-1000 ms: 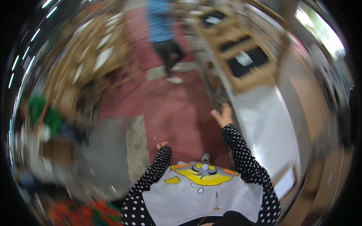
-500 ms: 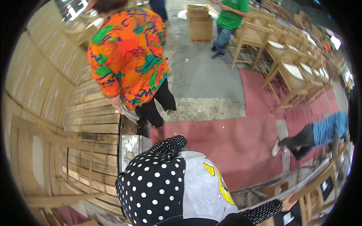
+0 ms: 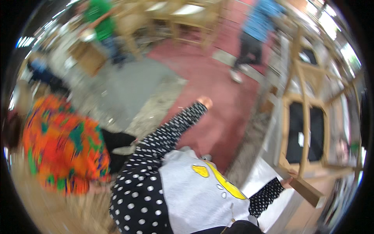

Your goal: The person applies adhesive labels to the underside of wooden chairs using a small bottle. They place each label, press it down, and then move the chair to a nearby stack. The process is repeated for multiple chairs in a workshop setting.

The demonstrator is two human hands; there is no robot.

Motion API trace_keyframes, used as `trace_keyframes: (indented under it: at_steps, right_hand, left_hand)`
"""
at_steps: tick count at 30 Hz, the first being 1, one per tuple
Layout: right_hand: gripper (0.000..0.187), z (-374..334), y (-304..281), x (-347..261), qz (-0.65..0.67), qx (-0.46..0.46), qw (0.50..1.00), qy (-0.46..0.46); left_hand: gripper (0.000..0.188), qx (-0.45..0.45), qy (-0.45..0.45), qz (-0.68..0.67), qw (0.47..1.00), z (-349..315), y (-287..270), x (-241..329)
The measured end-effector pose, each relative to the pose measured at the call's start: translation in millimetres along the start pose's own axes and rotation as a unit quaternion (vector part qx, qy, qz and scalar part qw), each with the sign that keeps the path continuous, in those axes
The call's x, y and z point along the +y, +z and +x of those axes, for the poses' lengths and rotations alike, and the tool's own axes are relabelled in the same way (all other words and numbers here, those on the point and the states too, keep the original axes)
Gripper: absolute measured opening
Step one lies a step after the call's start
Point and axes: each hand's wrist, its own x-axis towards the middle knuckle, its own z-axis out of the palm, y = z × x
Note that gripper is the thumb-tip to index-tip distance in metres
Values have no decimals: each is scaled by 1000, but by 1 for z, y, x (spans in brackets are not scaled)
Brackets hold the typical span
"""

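My left hand (image 3: pixel 205 102) reaches out ahead at the end of a black polka-dot sleeve, over the red floor covering. Nothing is seen in it, and motion smears its fingers. On my right, my right hand (image 3: pixel 287 181) is closed on a light wooden bar of a chair frame (image 3: pixel 326 132). The chair appears tipped over, with the black underside of its seat (image 3: pixel 306 134) showing. White sheet material (image 3: pixel 259 175) lies beside that hand, below the bar.
A person in a bright orange patterned shirt (image 3: pixel 66 144) is close on my left. Farther off are a person in green (image 3: pixel 99 19), a cardboard box (image 3: pixel 87 58), wooden chairs (image 3: pixel 194 23) and a person in blue (image 3: pixel 259 23) walking on the red floor (image 3: pixel 218 97).
My view has swung to the right, bringing the wooden chair frame closer in. My left arm has stretched out forward from my body. My right hand stays on the wood.
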Motion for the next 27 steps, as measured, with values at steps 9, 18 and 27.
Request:
trace_keyframes:
  at_steps: [9, 18, 27]
  right_hand:
    - [65, -74, -85, -330, 102, -65, 991, -49]
    - [48, -108, -22, -606, -50, 42, 996, 64]
    - [85, -188, -23, -463, -249, 49, 960, 118]
  left_hand:
    - [53, -214, 94, -304, 923, 73, 150, 126]
    - [59, -20, 287, -508, 812, -49, 139, 263]
    - [61, 6, 159, -189, 969, -16, 238, 244]
